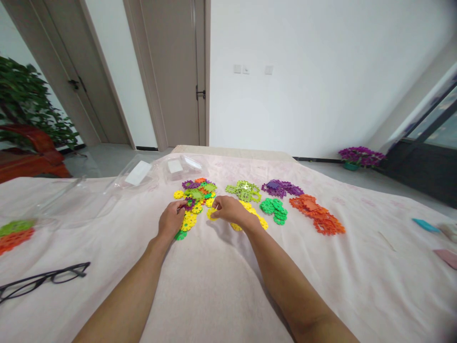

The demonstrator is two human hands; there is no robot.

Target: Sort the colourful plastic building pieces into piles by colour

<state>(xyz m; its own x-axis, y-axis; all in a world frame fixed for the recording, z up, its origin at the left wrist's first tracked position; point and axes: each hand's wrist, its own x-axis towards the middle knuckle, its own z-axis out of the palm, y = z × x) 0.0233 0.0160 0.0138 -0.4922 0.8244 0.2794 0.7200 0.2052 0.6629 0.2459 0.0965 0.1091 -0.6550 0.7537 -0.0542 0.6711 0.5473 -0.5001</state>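
Flat plastic snowflake pieces lie on a pale cloth [221,281]. A mixed pile [197,191] of several colours sits at the middle. To its right lie sorted groups: lime [245,191], purple [280,188], green [274,209], orange [317,214] and yellow [263,222]. My left hand [172,219] rests at the mixed pile's near edge, fingers curled on a purple piece [189,204]. My right hand [232,209] is beside it, pinching a yellow piece [212,214].
Clear plastic bags [143,174] lie behind the pile. Black glasses [43,281] rest at the near left. Green and orange pieces [14,234] sit at the left edge. Small objects [426,225] lie at the right. Doors, a plant and a purple flower pot stand beyond.
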